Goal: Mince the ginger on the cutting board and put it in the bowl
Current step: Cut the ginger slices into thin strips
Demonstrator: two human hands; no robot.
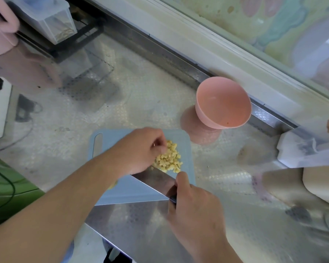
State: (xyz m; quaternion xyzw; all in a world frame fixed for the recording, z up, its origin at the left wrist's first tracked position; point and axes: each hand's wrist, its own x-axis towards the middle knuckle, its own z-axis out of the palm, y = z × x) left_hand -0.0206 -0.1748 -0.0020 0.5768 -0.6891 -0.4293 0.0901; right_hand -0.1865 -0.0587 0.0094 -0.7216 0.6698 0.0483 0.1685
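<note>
A pile of small yellow ginger cubes (169,159) lies on the light blue cutting board (186,147), near its far right part. My left hand (139,149) hovers over the pile's left side with fingers curled, fingertips touching the cubes. My right hand (194,204) grips the handle of a wide steel cleaver (152,180), whose blade lies across the board just below the pile. The pink bowl (223,103) stands behind and to the right of the board, tilted toward me; its inside looks almost bare.
A clear storage box (51,19) on a black rack stands at the far left. A pink jug (0,27) is beside it. White paper or bags (302,150) and a beige container (323,183) lie at the right. The counter edge runs along the bottom.
</note>
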